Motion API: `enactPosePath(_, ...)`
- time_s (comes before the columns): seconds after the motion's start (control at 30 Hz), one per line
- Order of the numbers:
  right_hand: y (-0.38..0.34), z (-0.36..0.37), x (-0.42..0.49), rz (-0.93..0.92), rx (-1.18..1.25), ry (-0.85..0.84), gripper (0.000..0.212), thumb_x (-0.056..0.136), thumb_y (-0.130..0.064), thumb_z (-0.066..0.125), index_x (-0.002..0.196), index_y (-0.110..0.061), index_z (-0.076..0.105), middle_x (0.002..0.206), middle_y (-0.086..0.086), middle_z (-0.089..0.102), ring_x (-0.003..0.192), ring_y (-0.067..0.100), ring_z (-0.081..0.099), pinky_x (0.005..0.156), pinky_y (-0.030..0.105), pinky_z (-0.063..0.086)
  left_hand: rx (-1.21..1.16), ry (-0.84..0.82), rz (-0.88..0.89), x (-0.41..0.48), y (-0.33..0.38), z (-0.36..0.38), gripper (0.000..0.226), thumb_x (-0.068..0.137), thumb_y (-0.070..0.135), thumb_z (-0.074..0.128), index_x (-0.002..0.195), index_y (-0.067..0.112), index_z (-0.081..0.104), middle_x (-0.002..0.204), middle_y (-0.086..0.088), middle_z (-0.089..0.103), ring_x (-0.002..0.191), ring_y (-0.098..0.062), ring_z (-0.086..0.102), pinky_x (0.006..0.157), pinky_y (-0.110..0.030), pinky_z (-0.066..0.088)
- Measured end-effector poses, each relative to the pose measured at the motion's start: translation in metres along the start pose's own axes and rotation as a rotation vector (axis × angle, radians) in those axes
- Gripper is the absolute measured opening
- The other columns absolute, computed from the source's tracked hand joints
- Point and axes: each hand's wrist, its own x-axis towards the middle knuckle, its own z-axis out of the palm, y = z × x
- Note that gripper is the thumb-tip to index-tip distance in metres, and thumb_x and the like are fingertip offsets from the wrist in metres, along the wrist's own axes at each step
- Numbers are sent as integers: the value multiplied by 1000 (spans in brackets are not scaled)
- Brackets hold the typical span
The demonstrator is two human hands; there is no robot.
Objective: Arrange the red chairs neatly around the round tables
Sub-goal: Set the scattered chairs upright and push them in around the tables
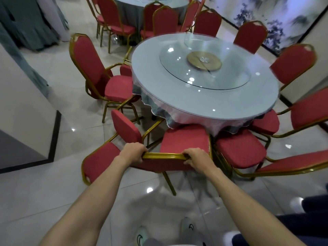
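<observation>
Two round tables showed: the near table [150, 68], ringed by red chairs [88, 57] on most sides, and a far table [131, 15] with more beyond. Most seats faced in, so the job looked well along, though spacing at the near edge seemed crowded (one skewed chair [99, 160] at the lower left sat tipped and out of line). The held chair [184, 139] stood at the table's near edge, its seat just under the cloth. The left hand [133, 153] and right hand [195, 157] gripped its gold top rail [163, 155], fingers [140, 148] curled together over it.
</observation>
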Motion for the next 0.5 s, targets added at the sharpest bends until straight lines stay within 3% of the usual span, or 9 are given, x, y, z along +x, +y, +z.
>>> enactPosePath(0.13, 8, -12, 5, 112, -23, 44, 40, 79, -25, 84, 117, -28, 73, 111, -2, 76, 107, 23, 69, 89, 39, 55, 31, 28, 29, 19, 4, -12, 11, 77, 32, 68, 76, 33, 56, 83, 10, 66, 82, -18, 68, 69, -37, 59)
enactPosePath(0.37, 44, -22, -8, 285, 48, 65, 40, 77, -21, 86, 114, -30, 75, 110, -4, 77, 107, 19, 69, 87, 31, 50, 85, 97, 157, 57, 36, -30, 14, 75, 32, 67, 89, 29, 67, 96, 8, 69, 91, -20, 69, 66, -34, 55)
enactPosePath(0.5, 70, -20, -22, 306, 123, 113, 37, 77, -12, 85, 109, -29, 76, 99, -9, 77, 94, 10, 72, 84, 35, 57, 121, 115, 237, 75, 64, -37, 14, 78, 30, 64, 91, 28, 69, 99, 9, 68, 92, -19, 68, 62, -30, 42)
